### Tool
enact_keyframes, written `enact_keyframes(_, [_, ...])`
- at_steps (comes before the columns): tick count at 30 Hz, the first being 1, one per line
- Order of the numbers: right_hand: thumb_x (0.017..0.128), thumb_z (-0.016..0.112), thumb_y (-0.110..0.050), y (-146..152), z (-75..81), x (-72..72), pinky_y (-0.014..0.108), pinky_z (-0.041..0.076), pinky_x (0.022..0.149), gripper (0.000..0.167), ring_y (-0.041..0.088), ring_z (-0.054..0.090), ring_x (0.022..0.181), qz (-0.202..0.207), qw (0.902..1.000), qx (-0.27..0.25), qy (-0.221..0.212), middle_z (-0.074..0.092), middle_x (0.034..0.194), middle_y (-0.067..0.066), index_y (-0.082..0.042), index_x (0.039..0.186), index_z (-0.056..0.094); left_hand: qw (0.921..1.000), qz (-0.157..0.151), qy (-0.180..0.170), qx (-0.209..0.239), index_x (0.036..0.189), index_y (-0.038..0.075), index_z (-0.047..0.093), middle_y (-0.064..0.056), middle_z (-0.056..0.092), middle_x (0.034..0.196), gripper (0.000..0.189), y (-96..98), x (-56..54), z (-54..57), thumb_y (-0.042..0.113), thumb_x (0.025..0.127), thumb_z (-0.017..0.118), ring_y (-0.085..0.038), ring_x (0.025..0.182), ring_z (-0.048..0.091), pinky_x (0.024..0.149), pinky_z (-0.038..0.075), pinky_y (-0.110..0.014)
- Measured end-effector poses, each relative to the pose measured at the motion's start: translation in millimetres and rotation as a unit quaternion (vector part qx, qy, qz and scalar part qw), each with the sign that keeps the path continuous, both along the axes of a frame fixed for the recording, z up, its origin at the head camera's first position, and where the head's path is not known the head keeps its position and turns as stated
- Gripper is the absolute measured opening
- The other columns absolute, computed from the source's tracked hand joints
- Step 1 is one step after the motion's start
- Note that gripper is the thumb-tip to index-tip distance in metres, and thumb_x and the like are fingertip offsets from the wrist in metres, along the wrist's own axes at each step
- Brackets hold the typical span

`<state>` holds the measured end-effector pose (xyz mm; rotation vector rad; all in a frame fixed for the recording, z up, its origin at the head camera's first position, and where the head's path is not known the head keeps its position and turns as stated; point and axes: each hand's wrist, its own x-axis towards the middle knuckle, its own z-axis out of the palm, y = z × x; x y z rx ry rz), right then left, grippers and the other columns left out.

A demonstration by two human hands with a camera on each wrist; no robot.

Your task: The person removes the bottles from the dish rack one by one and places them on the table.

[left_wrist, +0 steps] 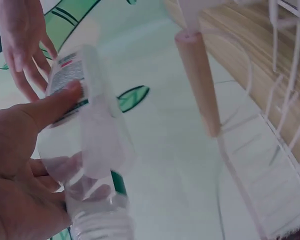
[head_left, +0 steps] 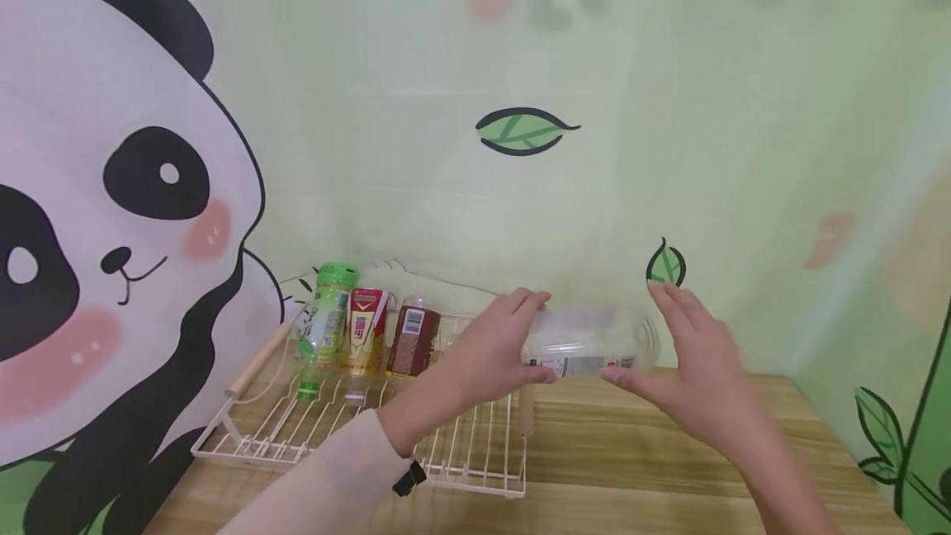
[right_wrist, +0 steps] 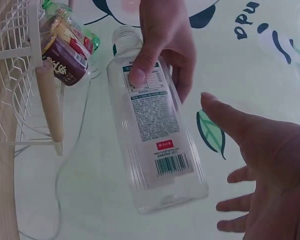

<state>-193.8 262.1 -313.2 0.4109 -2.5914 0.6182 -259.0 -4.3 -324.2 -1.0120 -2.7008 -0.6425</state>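
Observation:
A clear, colourless plastic bottle (head_left: 583, 337) lies on its side in the air, right of the wire rack (head_left: 475, 487). My left hand (head_left: 483, 349) grips it around the neck end, thumb pressed on the printed label. In the right wrist view the bottle (right_wrist: 182, 187) shows its barcode label, and its neck is without a cap. My right hand (head_left: 706, 382) is at the base end, fingers spread and thumb apart. From the right wrist view, a gap separates that hand (right_wrist: 275, 170) from the bottle.
Inside the white rack lean a green bottle (head_left: 324, 324), a red and yellow container (head_left: 364, 329) and a brown-labelled bottle (head_left: 413, 337). Wooden handles (head_left: 260, 360) stand at its sides. The rack is on a wood-grain table (head_left: 631, 469), before a panda-printed backdrop (head_left: 446, 213).

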Motion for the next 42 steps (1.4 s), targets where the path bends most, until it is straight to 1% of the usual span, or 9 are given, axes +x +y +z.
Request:
enact_keyframes(3, [0.077, 0.094, -0.053, -7.6, -6.7, -1.7, 0.084, 0.022, 0.115, 0.114, 0.052, 0.03, 0.153, 0.02, 0.9983, 0.041, 0.035, 0.038, 0.166, 0.024, -0.008, 0.166, 0.037, 0.9997, -0.007, 0.021, -0.01, 0.163, 0.005, 0.038, -0.006, 0.054, 0.154, 0.1, 6.4, 7.7, -4.5, 0.039, 0.086, 0.091, -0.023, 0.142, 0.051, 0.12, 0.044, -0.035])
enact_keyframes(6, [0.077, 0.095, -0.049, -12.0, -14.1, -1.5, 0.079, 0.023, 0.118, 0.11, 0.047, 0.038, 0.15, 0.045, 0.9954, 0.073, 0.043, 0.044, 0.163, 0.021, -0.008, 0.163, 0.041, 0.9974, -0.041, 0.056, -0.021, 0.162, 0.005, 0.039, -0.005, 0.055, 0.153, 0.1, 15.0, 13.1, -11.3, 0.039, 0.085, 0.093, -0.021, 0.139, 0.054, 0.118, 0.046, -0.032])
enact_keyframes(10, [0.079, 0.095, -0.044, -15.7, -24.7, 3.9, 0.068, 0.044, 0.112, 0.099, 0.043, 0.058, 0.133, 0.059, 0.9944, 0.087, 0.016, 0.061, 0.149, 0.017, -0.007, 0.158, 0.05, 0.9915, -0.072, 0.097, -0.048, 0.162, 0.007, 0.039, -0.004, 0.053, 0.156, 0.102, 25.0, 18.8, -20.6, 0.043, 0.084, 0.093, -0.02, 0.141, 0.053, 0.119, 0.045, -0.032])
enact_keyframes(12, [0.078, 0.096, -0.041, -17.5, -30.3, 6.4, 0.063, 0.052, 0.105, 0.091, 0.041, 0.063, 0.126, 0.058, 0.9945, 0.086, 0.012, 0.067, 0.141, 0.015, -0.005, 0.152, 0.056, 0.9886, -0.067, 0.117, -0.066, 0.163, 0.007, 0.037, -0.004, 0.052, 0.157, 0.104, 28.0, 21.7, -25.0, 0.045, 0.084, 0.093, -0.02, 0.143, 0.052, 0.12, 0.044, -0.032])
enact_keyframes(14, [0.077, 0.098, -0.037, -19.8, -35.4, 7.1, 0.061, 0.057, 0.097, 0.085, 0.039, 0.066, 0.12, 0.06, 0.9938, 0.09, 0.026, 0.07, 0.135, 0.014, -0.003, 0.146, 0.061, 0.983, -0.058, 0.153, -0.083, 0.163, 0.006, 0.037, -0.004, 0.052, 0.157, 0.105, 30.0, 24.7, -29.7, 0.046, 0.083, 0.093, -0.021, 0.143, 0.052, 0.121, 0.043, -0.032])
enact_keyframes(19, [0.069, 0.103, -0.027, -26.8, -46.0, 6.9, 0.055, 0.06, 0.09, 0.082, 0.035, 0.067, 0.113, 0.067, 0.9897, 0.085, 0.093, 0.07, 0.126, 0.013, 0.001, 0.135, 0.065, 0.9653, -0.039, 0.243, -0.088, 0.161, 0.002, 0.039, -0.005, 0.056, 0.152, 0.104, 32.2, 31.2, -38.1, 0.045, 0.083, 0.093, -0.021, 0.14, 0.054, 0.122, 0.041, -0.031])
enact_keyframes(24, [0.066, 0.105, -0.022, -32.3, -51.1, 8.9, 0.056, 0.059, 0.094, 0.082, 0.035, 0.066, 0.115, 0.057, 0.9915, 0.06, 0.101, 0.069, 0.127, 0.013, 0.0, 0.135, 0.066, 0.968, -0.023, 0.243, -0.057, 0.16, 0.003, 0.042, -0.006, 0.06, 0.148, 0.102, 30.6, 34.2, -42.3, 0.047, 0.083, 0.092, -0.02, 0.136, 0.057, 0.121, 0.042, -0.029])
enact_keyframes(35, [0.062, 0.106, -0.02, -43.0, -60.2, 4.2, 0.052, 0.059, 0.091, 0.085, 0.032, 0.066, 0.112, 0.067, 0.9869, 0.048, 0.139, 0.069, 0.123, 0.01, 0.0, 0.134, 0.066, 0.971, 0.0, 0.235, -0.043, 0.158, 0.009, 0.049, 0.0, 0.062, 0.148, 0.095, 23.7, 37.9, -47.7, 0.041, 0.081, 0.095, -0.019, 0.136, 0.058, 0.119, 0.044, -0.028])
enact_keyframes(42, [0.063, 0.105, -0.021, -44.0, -66.8, -1.5, 0.053, 0.058, 0.094, 0.085, 0.032, 0.065, 0.115, 0.072, 0.9901, 0.053, 0.108, 0.069, 0.125, 0.01, 0.0, 0.135, 0.066, 0.978, -0.001, 0.203, -0.047, 0.16, 0.009, 0.047, -0.001, 0.061, 0.15, 0.097, 18.9, 34.2, -55.8, 0.043, 0.082, 0.094, -0.02, 0.139, 0.056, 0.119, 0.045, -0.031])
